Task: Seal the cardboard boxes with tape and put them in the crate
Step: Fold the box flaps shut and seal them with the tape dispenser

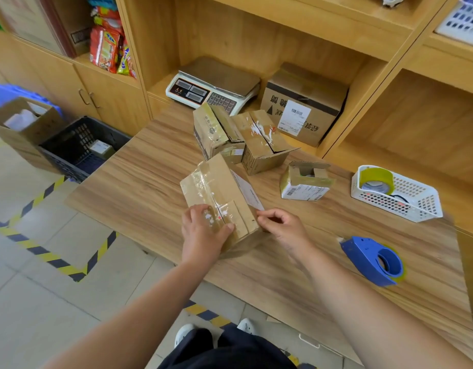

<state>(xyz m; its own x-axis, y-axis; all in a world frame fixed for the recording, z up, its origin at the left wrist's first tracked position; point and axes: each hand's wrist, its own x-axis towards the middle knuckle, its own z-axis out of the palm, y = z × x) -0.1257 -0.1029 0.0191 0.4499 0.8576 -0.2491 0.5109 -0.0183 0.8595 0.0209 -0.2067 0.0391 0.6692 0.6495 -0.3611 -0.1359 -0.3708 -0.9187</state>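
Observation:
A taped cardboard box stands on the wooden table right in front of me. My left hand grips its near left corner, thumb across the top. My right hand touches the box's near right edge with curled fingers, beside a white label. A blue tape dispenser lies on the table to the right of my right hand. Two more cardboard boxes stand behind, one with an open flap. The black crate sits on the floor at the left with a small box inside.
A small open box and a white basket holding a tape roll stand at the right. A scale and a large box sit on the shelf behind. An open carton stands beside the crate.

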